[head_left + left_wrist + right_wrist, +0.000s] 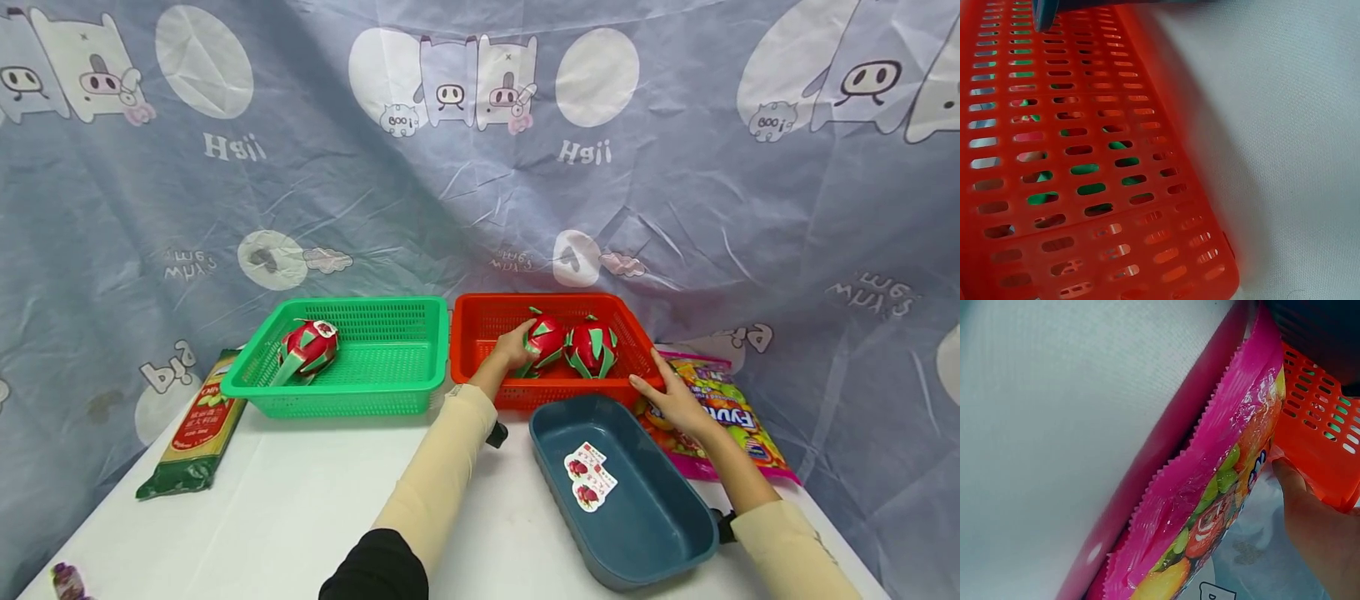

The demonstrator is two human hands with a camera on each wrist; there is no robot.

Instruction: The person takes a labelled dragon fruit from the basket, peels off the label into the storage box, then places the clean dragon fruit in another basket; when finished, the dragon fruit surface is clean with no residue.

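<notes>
Patterned curtain (450, 192) behind. I'd steady the red basket (517, 395) — right hand (678, 404) fingers spread at its corner; left hand (513, 347) at a dragon fruit (547, 337) — pinch, I cannot tell.

Two dragon fruits (592, 348) (seemingly touching) share red basket (540, 393).
</notes>
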